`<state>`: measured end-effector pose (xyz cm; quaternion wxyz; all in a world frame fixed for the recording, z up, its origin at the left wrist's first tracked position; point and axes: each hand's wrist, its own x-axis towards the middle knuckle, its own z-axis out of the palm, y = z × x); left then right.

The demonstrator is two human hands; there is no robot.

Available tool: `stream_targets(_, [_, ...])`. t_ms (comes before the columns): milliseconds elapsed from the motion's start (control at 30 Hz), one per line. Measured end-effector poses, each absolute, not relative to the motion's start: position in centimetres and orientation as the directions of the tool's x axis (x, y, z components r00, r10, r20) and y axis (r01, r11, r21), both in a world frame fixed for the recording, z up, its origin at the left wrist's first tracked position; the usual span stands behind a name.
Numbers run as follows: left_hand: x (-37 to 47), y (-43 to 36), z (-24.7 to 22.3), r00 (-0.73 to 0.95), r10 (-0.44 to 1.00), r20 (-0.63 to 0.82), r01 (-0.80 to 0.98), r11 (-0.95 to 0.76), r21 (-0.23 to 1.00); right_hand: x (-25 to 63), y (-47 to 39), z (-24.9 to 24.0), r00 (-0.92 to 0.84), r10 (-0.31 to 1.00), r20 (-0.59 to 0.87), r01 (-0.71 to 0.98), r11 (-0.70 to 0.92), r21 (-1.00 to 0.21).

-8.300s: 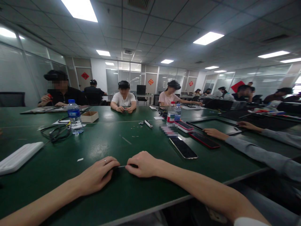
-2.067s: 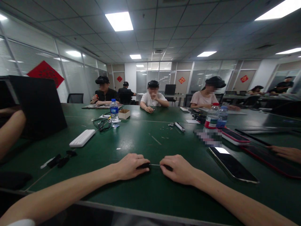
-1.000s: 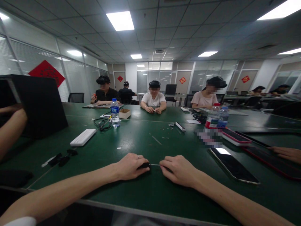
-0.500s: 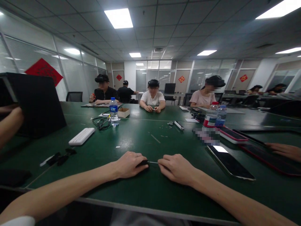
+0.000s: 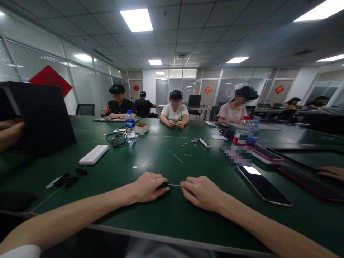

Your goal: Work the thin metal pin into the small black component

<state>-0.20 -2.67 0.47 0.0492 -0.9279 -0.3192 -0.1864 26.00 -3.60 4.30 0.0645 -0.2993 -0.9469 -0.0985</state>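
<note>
Both my hands rest on the green table [image 5: 161, 218] near its front edge. My left hand [image 5: 147, 187] pinches a small black piece [image 5: 163, 185] at the end of a thin metal rod [image 5: 175, 185]. My right hand [image 5: 200, 192] closes on the rod's other end. The rod lies level between my fingertips, just above the tabletop. What the right fingers cover is hidden.
A dark phone [image 5: 262, 185] lies right of my hands, more phones [image 5: 264, 153] and two bottles [image 5: 243, 134] behind it. A white case [image 5: 94, 154] and black bits [image 5: 67, 179] lie left. A neighbour's arm holds a black panel [image 5: 40, 118]. Several people sit across.
Over eight seconds the view has turned left, bringing the black panel into sight. My hands have kept hold of the rod with hardly any movement in the last second.
</note>
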Motion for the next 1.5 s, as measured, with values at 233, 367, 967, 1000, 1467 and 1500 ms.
stream_targets(233, [-0.3, -2.8, 0.8, 0.763, 0.539, 0.356, 0.568, -0.823, 0.030, 26.0, -3.6, 4.4, -0.812, 0.560, 0.162, 0.577, 0.812, 0.086])
stream_targets(367, [-0.4, -2.7, 0.8, 0.769, 0.528, 0.361, 0.549, -0.834, 0.049, 26.0, -3.6, 4.4, -0.805, 0.569, 0.167, 0.572, 0.819, -0.032])
stream_targets(967, [-0.9, -2.5, 0.6, 0.777, 0.504, 0.377, 0.505, -0.857, 0.106, 25.8, -3.6, 4.3, -0.789, 0.581, 0.201, 0.546, 0.812, -0.203])
stream_targets(1000, [-0.9, -2.5, 0.6, 0.777, 0.503, 0.379, 0.503, -0.858, 0.108, 25.8, -3.5, 4.2, -0.789, 0.580, 0.202, 0.545, 0.813, -0.207])
stream_targets(1467, [-1.2, -2.2, 0.5, 0.786, 0.464, 0.408, 0.444, -0.884, 0.148, 26.1, -3.3, 4.3, -0.809, 0.550, 0.207, 0.501, 0.830, -0.246])
stream_targets(1500, [-1.2, -2.2, 0.5, 0.788, 0.461, 0.407, 0.442, -0.885, 0.146, 26.1, -3.3, 4.3, -0.810, 0.548, 0.209, 0.499, 0.831, -0.247])
